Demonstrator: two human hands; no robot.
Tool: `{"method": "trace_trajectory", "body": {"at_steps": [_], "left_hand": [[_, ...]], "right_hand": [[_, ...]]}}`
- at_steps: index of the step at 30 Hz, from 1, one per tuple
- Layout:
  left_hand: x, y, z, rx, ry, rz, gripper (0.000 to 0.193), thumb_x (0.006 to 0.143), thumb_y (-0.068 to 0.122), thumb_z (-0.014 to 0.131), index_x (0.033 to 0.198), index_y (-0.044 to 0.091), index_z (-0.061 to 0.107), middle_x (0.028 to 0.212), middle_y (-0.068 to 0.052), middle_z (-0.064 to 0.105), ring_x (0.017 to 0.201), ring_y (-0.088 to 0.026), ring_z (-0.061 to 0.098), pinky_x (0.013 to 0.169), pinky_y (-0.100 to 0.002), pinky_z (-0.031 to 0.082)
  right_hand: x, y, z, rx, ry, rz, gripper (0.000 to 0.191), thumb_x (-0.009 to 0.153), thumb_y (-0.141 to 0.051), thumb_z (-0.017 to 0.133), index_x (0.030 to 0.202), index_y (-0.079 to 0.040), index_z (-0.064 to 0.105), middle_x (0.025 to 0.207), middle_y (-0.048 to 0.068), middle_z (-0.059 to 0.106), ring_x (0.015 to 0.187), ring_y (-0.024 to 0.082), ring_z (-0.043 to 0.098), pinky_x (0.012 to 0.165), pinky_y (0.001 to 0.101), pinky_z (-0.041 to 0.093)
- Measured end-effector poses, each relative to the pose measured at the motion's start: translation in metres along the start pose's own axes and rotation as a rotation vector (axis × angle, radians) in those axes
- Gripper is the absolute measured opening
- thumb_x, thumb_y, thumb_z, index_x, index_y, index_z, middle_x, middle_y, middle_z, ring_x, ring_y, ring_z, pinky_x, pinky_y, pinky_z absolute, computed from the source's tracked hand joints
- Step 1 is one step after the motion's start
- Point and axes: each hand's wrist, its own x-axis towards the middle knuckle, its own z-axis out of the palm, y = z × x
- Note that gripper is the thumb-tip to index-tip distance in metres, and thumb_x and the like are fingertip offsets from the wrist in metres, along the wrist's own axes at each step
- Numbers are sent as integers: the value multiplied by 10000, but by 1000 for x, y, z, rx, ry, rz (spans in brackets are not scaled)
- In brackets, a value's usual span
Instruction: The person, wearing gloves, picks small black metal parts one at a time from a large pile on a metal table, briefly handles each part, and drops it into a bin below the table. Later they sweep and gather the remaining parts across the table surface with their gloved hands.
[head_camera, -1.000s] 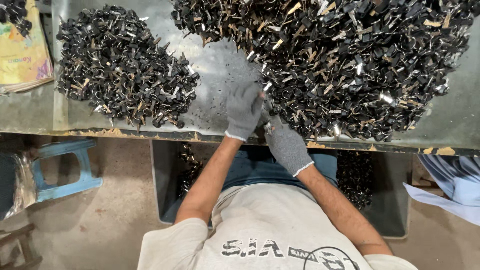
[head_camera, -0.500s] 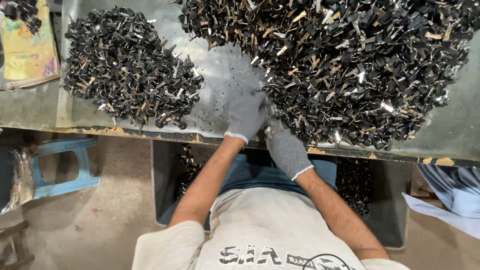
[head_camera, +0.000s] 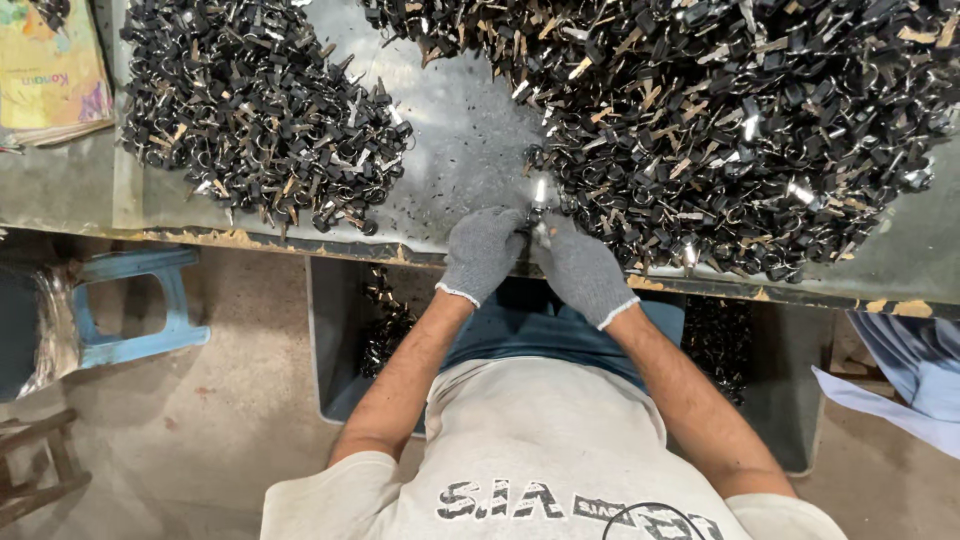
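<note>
My left hand (head_camera: 480, 252) and my right hand (head_camera: 582, 268), both in grey knit gloves, meet at the near edge of a metal-topped table (head_camera: 455, 130). Between the fingertips of both hands is a small shiny key-like metal piece (head_camera: 540, 198) with a black head. It lies right at the near edge of a very large heap of black-headed keys on rings (head_camera: 720, 110) that fills the right and far side. A smaller heap of the same keys (head_camera: 255, 110) lies to the left, apart from my hands.
A grey bin (head_camera: 335, 340) under the table edge holds more keys (head_camera: 385, 320) beside my lap. A blue stool (head_camera: 140, 305) stands at the left on the floor. A yellow printed booklet (head_camera: 50, 75) lies at the table's far left. Blue cloth (head_camera: 915, 370) lies at the right.
My hands have drawn slightly back toward the table edge and come together on one shiny piece pulled from the large heap. The view has shifted a little.
</note>
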Motion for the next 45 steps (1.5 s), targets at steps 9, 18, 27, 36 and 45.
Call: {"method": "trace_trajectory", "body": {"at_steps": [9,18,27,36,45], "left_hand": [[-5,-7,13,-10,19,51,194,802,146,704,985,87,673,959,-133,698,939,-359,675,822,-500,522],[-7,-8,8,19,44,90,151,812,159,726,944,108,674,874,-117,668,887,-348,671,789,-483,526],[-24,5,0,129,122,69,163,828,180,737,936,95,650,877,-96,672,855,-324,669,759,-471,523],[-30,6,6,44,158,95,98,849,115,698,940,100,664,874,-92,674,847,-316,674,764,-459,527],[-27,11,-3,57,-36,-32,128,865,192,734,916,89,677,875,-116,689,843,-327,680,743,-472,529]], "right_hand": [[1,-1,10,-179,14,35,255,992,-238,588,1126,-22,562,888,212,692,762,404,725,634,507,585],[3,8,10,-92,-77,121,237,1028,-218,569,1129,-4,555,866,246,711,777,434,710,645,550,553],[-18,-9,-8,-191,-45,78,590,894,-188,627,1401,67,466,950,262,671,741,423,713,594,497,593],[-6,-12,5,-270,-211,75,327,1027,-272,575,1185,14,594,878,208,706,790,402,710,724,525,576],[-2,-12,2,-239,-91,49,269,986,-212,584,1132,12,612,1014,302,675,730,439,700,623,531,581]]}}
